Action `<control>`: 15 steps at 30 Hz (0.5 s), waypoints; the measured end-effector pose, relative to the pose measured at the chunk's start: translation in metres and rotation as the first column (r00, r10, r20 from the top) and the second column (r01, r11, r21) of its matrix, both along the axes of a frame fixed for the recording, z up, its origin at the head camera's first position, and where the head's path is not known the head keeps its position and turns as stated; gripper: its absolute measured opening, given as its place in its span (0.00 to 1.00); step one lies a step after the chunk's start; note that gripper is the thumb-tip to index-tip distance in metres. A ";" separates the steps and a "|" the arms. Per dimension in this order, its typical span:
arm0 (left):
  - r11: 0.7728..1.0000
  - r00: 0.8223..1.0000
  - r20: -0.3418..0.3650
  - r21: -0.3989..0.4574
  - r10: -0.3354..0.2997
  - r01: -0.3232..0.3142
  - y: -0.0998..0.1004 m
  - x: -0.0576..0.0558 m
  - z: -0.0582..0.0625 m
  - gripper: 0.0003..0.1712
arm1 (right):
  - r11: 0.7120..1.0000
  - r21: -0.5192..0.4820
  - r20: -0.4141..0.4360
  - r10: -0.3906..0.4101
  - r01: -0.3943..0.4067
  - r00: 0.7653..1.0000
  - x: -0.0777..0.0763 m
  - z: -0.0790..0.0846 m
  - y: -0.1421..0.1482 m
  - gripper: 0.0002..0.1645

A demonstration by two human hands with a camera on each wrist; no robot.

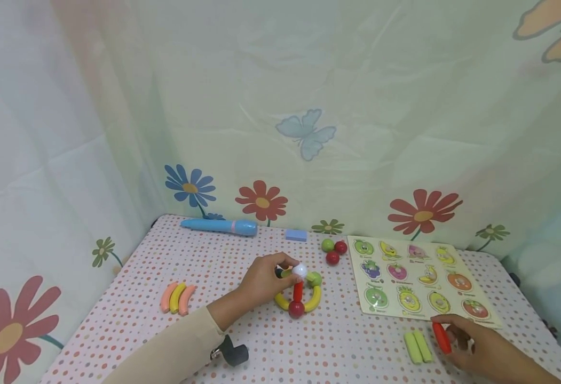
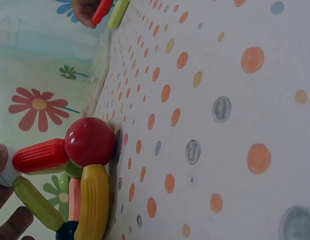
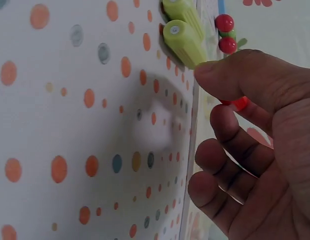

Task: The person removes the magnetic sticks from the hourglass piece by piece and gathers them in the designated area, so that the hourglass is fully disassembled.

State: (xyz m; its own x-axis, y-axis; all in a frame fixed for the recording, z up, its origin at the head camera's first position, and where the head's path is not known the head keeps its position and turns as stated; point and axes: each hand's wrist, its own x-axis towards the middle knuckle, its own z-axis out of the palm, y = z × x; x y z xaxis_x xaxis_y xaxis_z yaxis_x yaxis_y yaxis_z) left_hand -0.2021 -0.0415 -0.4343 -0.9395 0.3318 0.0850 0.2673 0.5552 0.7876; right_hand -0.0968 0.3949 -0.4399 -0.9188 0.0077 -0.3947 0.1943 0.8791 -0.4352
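My left hand pinches a white ball at the top of a small structure of balls and rods. From that ball a red rod runs down to a red ball at the base, and a light green rod runs down to a dark ball. Curved yellow rods form part of the base ring, with a green ball at its far right. At the right, my right hand holds another red rod between thumb and fingers, beside two light green rods.
Curved pink rods and a yellow one lie at left. A fruit picture board lies behind my right hand. Farther back are a blue microphone-shaped thing, a blue block, two red balls and a green ball.
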 end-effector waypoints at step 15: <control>1.000 1.000 -0.001 0.006 -0.003 0.003 -0.001 0.000 -0.002 0.18 | 0.998 -0.056 0.067 -0.033 0.037 0.997 0.002 -0.014 -0.009 0.50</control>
State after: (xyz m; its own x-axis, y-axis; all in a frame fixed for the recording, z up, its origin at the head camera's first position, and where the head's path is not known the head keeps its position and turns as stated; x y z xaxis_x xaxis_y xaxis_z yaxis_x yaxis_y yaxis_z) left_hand -0.2024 -0.0423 -0.4367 -0.9385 0.3338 0.0877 0.2694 0.5496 0.7908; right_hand -0.0947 0.3860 -0.4535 -0.8903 0.0152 -0.4552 0.2547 0.8453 -0.4698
